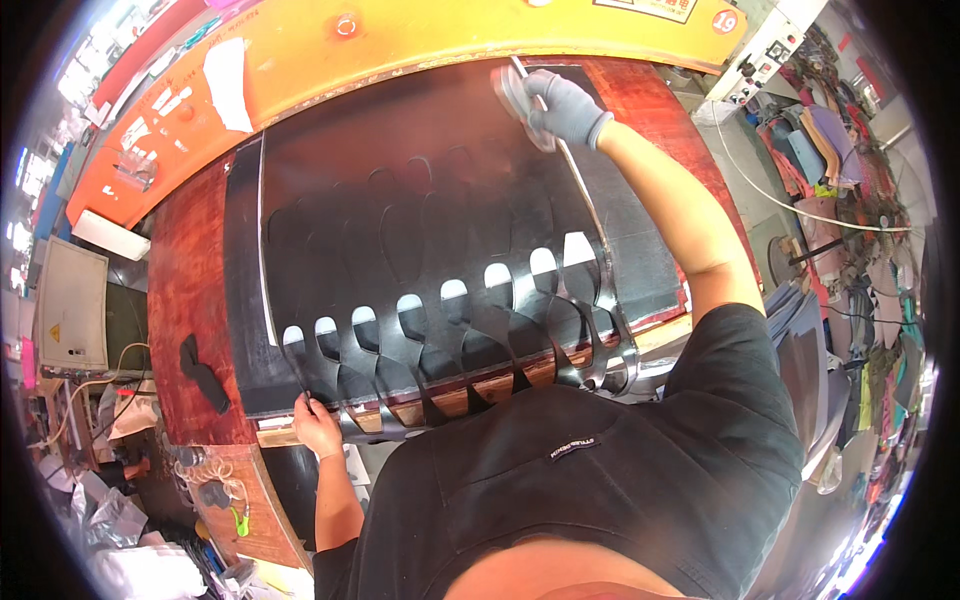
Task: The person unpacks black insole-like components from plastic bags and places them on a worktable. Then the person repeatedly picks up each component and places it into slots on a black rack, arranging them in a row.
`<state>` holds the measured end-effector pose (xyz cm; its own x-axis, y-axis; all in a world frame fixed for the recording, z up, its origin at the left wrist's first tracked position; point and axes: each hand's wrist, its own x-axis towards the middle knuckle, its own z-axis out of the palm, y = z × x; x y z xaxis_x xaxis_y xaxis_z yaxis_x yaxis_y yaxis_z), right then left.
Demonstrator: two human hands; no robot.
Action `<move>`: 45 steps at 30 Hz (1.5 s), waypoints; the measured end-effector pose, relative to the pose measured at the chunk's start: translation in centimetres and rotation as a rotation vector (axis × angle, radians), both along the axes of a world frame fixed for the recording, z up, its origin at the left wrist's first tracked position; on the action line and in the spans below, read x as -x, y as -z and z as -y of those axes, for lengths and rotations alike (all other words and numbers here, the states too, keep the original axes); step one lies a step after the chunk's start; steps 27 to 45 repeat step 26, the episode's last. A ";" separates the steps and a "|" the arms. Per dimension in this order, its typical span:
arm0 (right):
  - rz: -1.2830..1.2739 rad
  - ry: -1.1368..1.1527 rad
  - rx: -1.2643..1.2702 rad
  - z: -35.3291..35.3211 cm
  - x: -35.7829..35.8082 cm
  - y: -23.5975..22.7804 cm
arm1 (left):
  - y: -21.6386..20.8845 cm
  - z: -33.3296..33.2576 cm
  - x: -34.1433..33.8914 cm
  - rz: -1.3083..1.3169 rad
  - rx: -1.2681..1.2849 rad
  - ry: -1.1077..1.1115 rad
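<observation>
A black sheet lies across the worktable. Its near part is a web of rounded, sole-shaped holes, which reaches over the front edge toward my body. Farther back, faint curved outlines mark the sheet's surface. At the near left corner, my bare left hand pinches the sheet's edge between thumb and fingers. My right hand, in a grey glove, is stretched to the far right of the sheet. Its fingers close on a grey curved piece, smeared by motion, whose kind I cannot make out.
An orange machine beam spans the far side. Reddish boards flank the sheet, with a small black piece on the left one. A control box stands far right, near hanging coloured sheets. A grey cabinet is at left.
</observation>
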<state>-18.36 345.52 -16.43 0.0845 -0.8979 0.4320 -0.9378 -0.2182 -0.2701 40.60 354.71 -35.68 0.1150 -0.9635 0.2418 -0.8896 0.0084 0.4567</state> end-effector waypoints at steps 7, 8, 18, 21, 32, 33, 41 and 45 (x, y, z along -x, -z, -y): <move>-0.655 -0.151 -0.155 -3.4 2.0 5.2 | -0.3 0.5 0.2 0.002 0.012 0.006; -0.531 0.066 -0.450 -3.5 2.1 6.1 | -0.4 0.6 0.2 0.003 0.001 0.017; 0.134 0.456 -0.046 -10.5 -2.4 12.7 | -1.5 1.3 1.1 -0.052 0.015 0.060; 0.153 0.500 0.050 -10.2 -2.9 13.7 | -1.7 1.5 1.4 -0.049 0.033 0.068; 0.152 0.486 0.071 -10.4 -3.1 13.3 | -2.0 2.4 1.5 -0.051 -0.005 0.071; 0.152 0.486 0.071 -10.4 -3.1 13.3 | -2.0 2.4 1.5 -0.051 -0.005 0.071; 0.152 0.486 0.071 -10.4 -3.1 13.3 | -2.0 2.4 1.5 -0.051 -0.005 0.071; 0.152 0.486 0.071 -10.4 -3.1 13.3 | -2.0 2.4 1.5 -0.051 -0.005 0.071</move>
